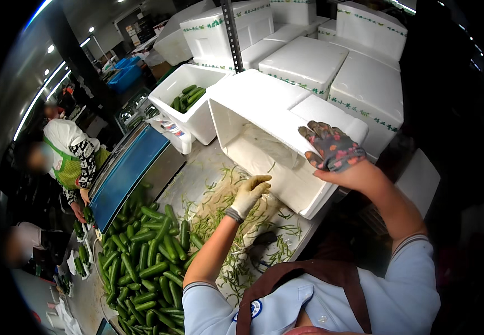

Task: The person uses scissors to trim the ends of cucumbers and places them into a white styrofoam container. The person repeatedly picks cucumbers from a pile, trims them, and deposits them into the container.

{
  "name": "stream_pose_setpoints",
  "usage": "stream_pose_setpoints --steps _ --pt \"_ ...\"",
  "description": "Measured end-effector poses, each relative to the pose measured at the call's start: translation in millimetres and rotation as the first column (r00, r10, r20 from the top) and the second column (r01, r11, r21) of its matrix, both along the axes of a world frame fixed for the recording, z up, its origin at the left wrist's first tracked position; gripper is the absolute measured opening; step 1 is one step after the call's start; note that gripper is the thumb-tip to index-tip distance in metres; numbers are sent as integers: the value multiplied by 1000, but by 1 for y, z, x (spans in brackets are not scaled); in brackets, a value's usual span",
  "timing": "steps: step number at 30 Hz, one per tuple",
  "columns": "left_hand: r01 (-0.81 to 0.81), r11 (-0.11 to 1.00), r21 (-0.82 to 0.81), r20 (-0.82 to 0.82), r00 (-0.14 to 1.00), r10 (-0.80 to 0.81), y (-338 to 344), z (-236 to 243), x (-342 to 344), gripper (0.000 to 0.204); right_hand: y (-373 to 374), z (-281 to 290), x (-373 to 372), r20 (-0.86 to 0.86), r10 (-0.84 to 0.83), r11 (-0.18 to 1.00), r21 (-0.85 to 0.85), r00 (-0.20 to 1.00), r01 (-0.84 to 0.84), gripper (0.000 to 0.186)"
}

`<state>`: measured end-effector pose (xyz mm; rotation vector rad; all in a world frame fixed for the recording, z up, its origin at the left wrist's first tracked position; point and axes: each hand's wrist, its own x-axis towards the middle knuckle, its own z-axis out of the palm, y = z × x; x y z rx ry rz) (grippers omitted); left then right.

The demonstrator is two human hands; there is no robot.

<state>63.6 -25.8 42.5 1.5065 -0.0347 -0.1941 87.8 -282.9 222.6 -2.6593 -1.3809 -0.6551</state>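
A white foam box [275, 97] lies tipped on its side on the worktable, its open mouth toward me and a thin clear liner inside. My right hand [334, 149], in a dark glove with pink and orange patches, grips the box's upper rim near the right end, fingers spread over the outside. My left hand [249, 196], in a cream glove, is just in front of the box's lower edge, fingers stretched toward it and holding nothing I can see. Below it lie many thin green stem scraps [219, 215]. A large heap of cucumbers [147, 262] fills the table to the left.
An upright foam box [166, 92] holding some cucumbers stands behind, at the left. White foam boxes [303, 58] are stacked at the back right. A blue-topped panel [133, 173] rises beyond the heap. Two people work at the far left, one in a green apron [69, 167].
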Motion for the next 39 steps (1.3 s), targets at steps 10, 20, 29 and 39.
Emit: stream_pose_setpoints --steps 10,20,29,39 --pt "-245 750 614 577 788 -215 -65 23 92 34 -4 12 20 -159 -142 989 -57 977 135 39" --pt "-390 295 872 489 715 -501 -87 -25 146 20 -4 20 27 -134 -130 984 105 982 144 40" --pt "-78 -23 997 43 747 -663 -48 7 90 22 -10 10 31 -103 -211 970 97 972 221 41" --pt "278 920 277 433 818 -378 -58 -50 159 44 27 -20 -5 25 -207 977 56 978 205 54"
